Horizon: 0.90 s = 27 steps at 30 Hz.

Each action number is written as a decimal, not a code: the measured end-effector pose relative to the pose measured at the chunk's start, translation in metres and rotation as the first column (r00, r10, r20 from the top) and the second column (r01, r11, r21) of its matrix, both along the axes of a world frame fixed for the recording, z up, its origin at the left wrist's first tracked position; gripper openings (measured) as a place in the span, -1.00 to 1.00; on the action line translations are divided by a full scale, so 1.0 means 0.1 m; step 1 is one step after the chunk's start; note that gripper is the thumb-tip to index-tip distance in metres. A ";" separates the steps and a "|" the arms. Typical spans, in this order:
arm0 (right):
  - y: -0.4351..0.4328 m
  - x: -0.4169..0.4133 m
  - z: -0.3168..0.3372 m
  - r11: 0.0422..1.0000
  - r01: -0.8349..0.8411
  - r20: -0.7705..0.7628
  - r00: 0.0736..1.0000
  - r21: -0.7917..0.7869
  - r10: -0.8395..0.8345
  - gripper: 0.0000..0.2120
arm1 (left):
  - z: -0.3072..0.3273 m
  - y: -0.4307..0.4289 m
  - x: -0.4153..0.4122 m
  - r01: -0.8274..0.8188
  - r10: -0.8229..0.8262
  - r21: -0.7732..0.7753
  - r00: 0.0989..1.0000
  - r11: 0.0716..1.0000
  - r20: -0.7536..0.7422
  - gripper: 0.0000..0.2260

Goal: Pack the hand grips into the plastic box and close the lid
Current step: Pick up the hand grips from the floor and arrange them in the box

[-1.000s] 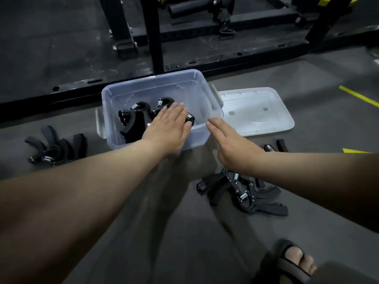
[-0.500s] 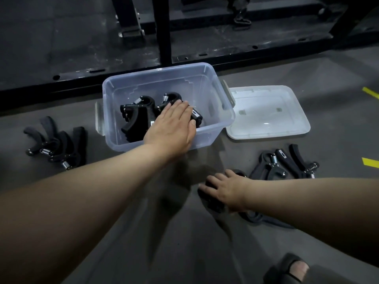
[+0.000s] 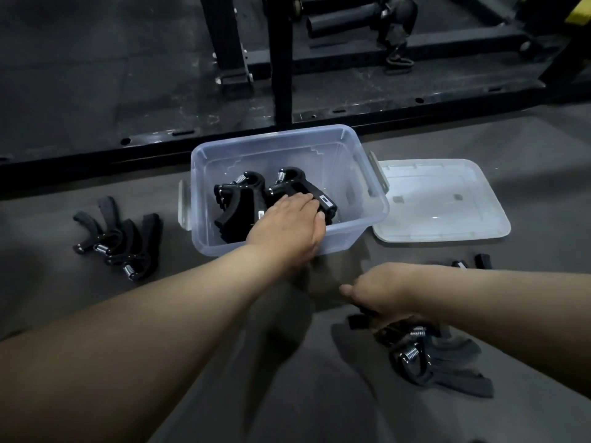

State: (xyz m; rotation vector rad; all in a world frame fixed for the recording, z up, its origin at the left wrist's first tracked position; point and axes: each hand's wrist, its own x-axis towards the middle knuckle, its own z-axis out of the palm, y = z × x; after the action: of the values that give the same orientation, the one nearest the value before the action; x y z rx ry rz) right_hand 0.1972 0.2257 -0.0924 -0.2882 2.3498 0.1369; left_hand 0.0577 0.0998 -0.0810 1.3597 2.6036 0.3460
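Observation:
A clear plastic box [image 3: 358,174] stands open on the grey floor with several black hand grips [image 3: 243,199] inside. My left hand [image 3: 291,225] reaches over the near wall and rests flat on those grips, fingers together. My right hand [image 3: 380,295] is closed around a black hand grip at the top of a pile of grips [image 3: 438,356] on the floor at the near right. The clear lid [image 3: 438,199] lies flat just right of the box. Another bunch of hand grips [image 3: 118,238] lies on the floor to the left.
A black steel rack frame [image 3: 281,59] with a low base rail runs across the floor right behind the box. Two more grip ends [image 3: 479,262] poke out behind my right forearm. My legs fill the bottom centre.
My right hand dropped from beside the box to the floor pile and closed on a grip. My left hand sank deeper into the box onto the grips.

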 end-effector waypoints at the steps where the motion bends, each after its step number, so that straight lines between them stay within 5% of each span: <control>1: 0.03 -0.01 0.09 0.998 0.049 -0.006 0.999 -0.034 -0.049 -0.44 | 0.00 0.00 0.00 0.005 -0.005 0.006 1.000 1.000 -0.005 -0.56; 4: 0.17 -0.06 0.33 0.913 0.318 0.012 0.945 -0.257 -0.326 -0.67 | -0.01 -0.03 -0.04 0.025 -0.025 0.017 1.000 1.000 0.000 -0.56; 5: 0.23 -0.07 0.42 0.797 0.465 0.085 0.878 -0.386 -0.471 -0.69 | 0.00 -0.05 -0.05 0.024 -0.024 0.028 1.000 0.999 0.005 -0.56; 8: 0.39 -0.13 0.66 0.224 0.720 0.390 0.578 -0.656 -0.717 -0.74 | 0.02 -0.13 -0.08 -0.022 0.016 0.105 0.998 0.994 0.063 -0.59; 12: 0.51 -0.22 0.85 -0.332 0.613 0.608 0.316 -0.717 -0.729 -0.71 | 0.05 -0.17 -0.17 -0.244 0.167 0.255 0.943 0.936 0.289 -0.62; 14: 0.50 -0.30 0.85 -0.498 0.501 0.670 0.255 -0.708 -0.697 -0.71 | 0.09 -0.16 -0.17 -0.337 0.202 0.302 0.893 0.891 0.401 -0.66; 18: 0.30 -0.47 0.74 -0.601 0.321 0.663 0.133 -0.732 -0.737 -0.75 | 0.11 -0.12 -0.14 -0.424 0.192 0.307 0.799 0.852 0.570 -0.83; 20: 0.16 -0.56 0.68 -0.615 0.272 0.658 0.098 -0.740 -0.747 -0.79 | 0.15 -0.09 -0.10 -0.505 0.110 0.356 0.682 0.786 0.723 -0.87; 24: -0.07 -0.69 0.57 -0.658 0.229 0.693 0.133 -0.717 -0.709 -0.82 | 0.31 -0.06 -0.09 -0.693 -0.105 0.325 0.340 0.643 0.934 -0.88; 27: -0.15 -0.76 0.53 -0.604 0.218 0.638 0.154 -0.767 -0.754 -0.76 | 0.32 -0.04 -0.15 -0.746 -0.060 0.236 0.255 0.622 0.965 -0.77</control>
State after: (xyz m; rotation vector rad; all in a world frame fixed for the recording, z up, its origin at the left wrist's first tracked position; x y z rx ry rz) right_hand 0.1214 0.2108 -0.0398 0.9585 1.8034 -2.5989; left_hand 0.0427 0.0956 -0.0490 0.2008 1.6388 1.7422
